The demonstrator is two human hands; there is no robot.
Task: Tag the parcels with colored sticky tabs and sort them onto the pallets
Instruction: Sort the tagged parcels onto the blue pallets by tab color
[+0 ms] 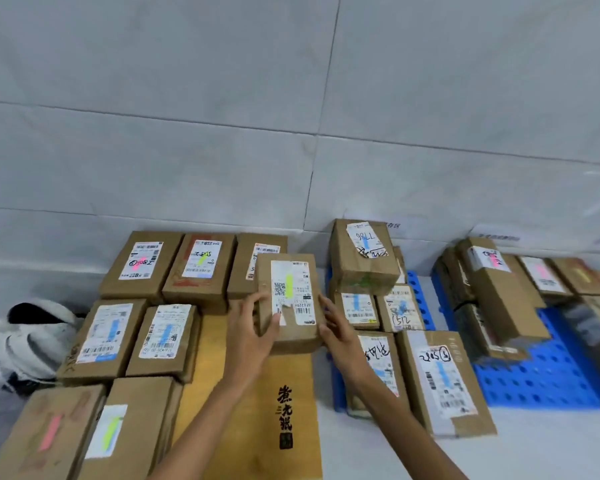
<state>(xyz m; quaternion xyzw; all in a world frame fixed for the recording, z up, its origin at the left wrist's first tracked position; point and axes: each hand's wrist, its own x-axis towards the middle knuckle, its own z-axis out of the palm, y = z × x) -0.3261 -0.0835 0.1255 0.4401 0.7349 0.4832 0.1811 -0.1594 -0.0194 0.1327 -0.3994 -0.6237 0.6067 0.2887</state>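
Parcel (289, 299) btwn left hand (252, 329), right hand (338, 329)

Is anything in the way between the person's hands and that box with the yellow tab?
Nothing visible. The left hand grips the box at its left edge, thumb on the label, and the right hand lies flat against its right side.

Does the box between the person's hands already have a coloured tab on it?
Yes, tagged: a yellow-green tab is stuck on the white label of the box.
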